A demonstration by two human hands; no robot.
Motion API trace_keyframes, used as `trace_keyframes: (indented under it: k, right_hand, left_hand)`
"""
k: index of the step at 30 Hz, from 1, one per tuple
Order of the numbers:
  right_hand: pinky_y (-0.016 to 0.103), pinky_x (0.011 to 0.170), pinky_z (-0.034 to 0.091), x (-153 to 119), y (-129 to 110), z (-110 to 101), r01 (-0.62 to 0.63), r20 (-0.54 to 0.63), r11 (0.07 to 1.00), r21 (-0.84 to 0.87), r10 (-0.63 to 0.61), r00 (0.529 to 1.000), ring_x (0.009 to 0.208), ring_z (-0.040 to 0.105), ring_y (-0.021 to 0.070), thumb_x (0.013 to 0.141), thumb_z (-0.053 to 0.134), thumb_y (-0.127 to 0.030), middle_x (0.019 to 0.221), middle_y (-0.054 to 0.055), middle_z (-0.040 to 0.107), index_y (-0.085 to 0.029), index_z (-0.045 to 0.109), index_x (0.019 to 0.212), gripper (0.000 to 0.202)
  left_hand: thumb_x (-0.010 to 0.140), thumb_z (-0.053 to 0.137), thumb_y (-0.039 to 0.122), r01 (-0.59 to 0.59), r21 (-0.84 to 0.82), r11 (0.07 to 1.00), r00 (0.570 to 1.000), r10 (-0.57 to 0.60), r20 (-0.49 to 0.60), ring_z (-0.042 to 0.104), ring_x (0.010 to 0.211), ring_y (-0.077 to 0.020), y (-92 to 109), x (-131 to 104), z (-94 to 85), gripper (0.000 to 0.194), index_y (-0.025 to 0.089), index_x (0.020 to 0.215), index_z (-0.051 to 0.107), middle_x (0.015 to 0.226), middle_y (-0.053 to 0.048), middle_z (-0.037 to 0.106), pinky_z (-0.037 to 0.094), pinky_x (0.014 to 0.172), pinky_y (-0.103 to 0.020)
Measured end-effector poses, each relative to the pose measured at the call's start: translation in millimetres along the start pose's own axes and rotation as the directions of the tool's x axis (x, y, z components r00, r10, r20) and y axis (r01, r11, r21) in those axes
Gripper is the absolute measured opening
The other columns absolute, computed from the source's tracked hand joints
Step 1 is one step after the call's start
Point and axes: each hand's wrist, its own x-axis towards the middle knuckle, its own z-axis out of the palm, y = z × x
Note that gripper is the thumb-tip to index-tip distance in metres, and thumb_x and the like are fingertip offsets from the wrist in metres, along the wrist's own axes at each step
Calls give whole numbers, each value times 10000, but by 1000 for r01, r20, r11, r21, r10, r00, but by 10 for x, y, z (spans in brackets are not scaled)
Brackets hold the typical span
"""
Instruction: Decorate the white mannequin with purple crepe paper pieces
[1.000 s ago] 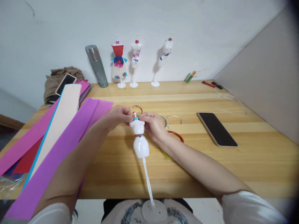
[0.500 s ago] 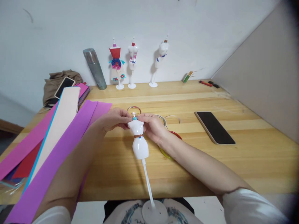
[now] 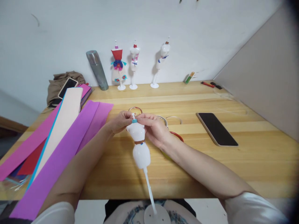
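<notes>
A small white dress-form mannequin [image 3: 141,155] leans in front of me, its round base [image 3: 157,215] over my lap. Around its neck runs a narrow teal strip [image 3: 134,121], and a brown band [image 3: 139,142] circles the waist. My left hand [image 3: 121,121] pinches the strip's left end at the neck. From the other side, my right hand [image 3: 155,129] is closed with thumb and finger on the strip's right end. The fingertips partly hide both ends.
Purple [image 3: 70,149] and cream [image 3: 70,102] sheets lie left. A phone [image 3: 218,129] rests right. Tape rolls sit behind my right hand, one red [image 3: 177,136]. Along the wall stand a grey bottle [image 3: 99,73], a decorated mannequin [image 3: 117,67] and two plainer ones [image 3: 135,59].
The mannequin's torso now tilts a little more and sits slightly lower in view. Both hands stay at its neck, a bit lower too. The whole view has shifted slightly.
</notes>
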Motion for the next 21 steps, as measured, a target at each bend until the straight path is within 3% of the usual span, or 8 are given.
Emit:
trace_keyframes:
  k: [7,11,14,18,21]
  right_hand:
    - [324,603,490,12,-22,1,21,-55,999,27,-20,998,590,574,163,608,807,-300,638,24,645,-188,675,644,177]
    - [291,576,458,20,-87,-3,112,-84,994,9,-111,990,564,535,132,577,804,-301,599,1,622,-188,660,601,184]
    - [268,593,441,31,-155,-21,247,-162,968,-49,-252,954,578,523,112,565,792,-292,608,-18,629,-189,661,595,169]
    - [266,635,435,58,-203,-54,370,-237,912,-179,-405,883,608,518,105,602,768,-272,627,-28,636,-189,671,607,128]
    - [276,647,436,55,-215,-59,403,-243,885,-233,-454,857,608,512,106,628,754,-277,637,-28,637,-189,674,614,119]
  left_hand:
    - [541,839,724,7,17,1000,999,-8,34,424,473,-60,-65,11,14,642,160,587,537,524,46,507,353,459,-203]
    - [620,830,666,-9,9,1000,1000,9,-11,461,511,-71,40,-8,6,571,153,625,581,570,31,539,375,483,-204]
    - [669,828,612,-108,2,994,980,107,-169,578,608,-113,229,-86,47,507,139,680,647,655,-21,640,468,576,-230]
    - [727,806,578,-162,18,987,976,163,-145,700,855,-222,381,-220,225,490,135,921,724,928,-99,749,561,755,-335]
    - [654,888,479,-192,-4,981,963,187,-191,708,785,-215,355,-272,398,529,156,1024,691,909,-74,750,569,696,-332]
